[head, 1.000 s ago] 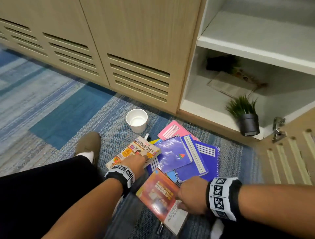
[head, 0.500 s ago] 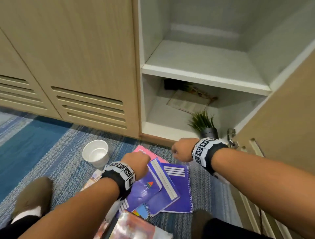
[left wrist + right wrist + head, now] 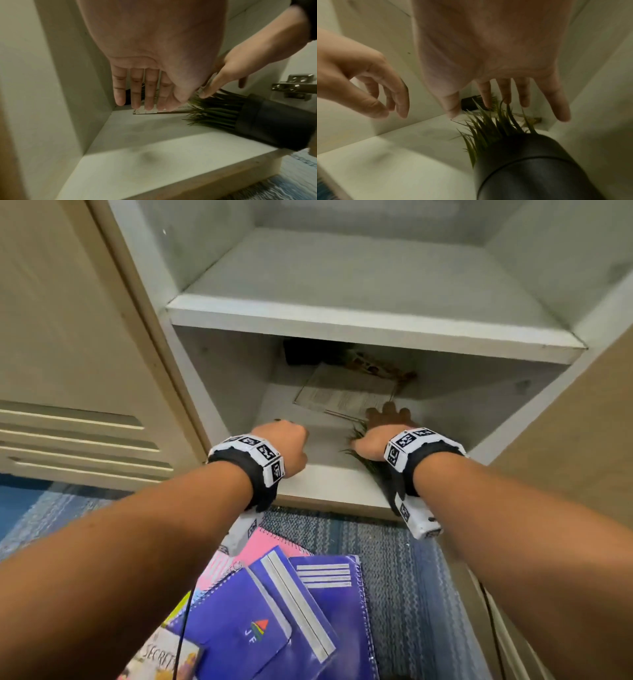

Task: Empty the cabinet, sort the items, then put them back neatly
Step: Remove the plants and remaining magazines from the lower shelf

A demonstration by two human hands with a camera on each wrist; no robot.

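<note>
Cabinet (image 3: 373, 332), rear dark object (image 3: 301, 352) shadowed, unidentifiable

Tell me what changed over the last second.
Both hands left the books on the floor and reached into the lower shelf: the right hand is open over the potted plant, the left hand open beside it. Neither grips anything. The plant, the paper and the notebooks stayed put.

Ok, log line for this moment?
phase: emptying | left hand: open, reaching in | right hand: open above potted plant | booklet: inside
</note>
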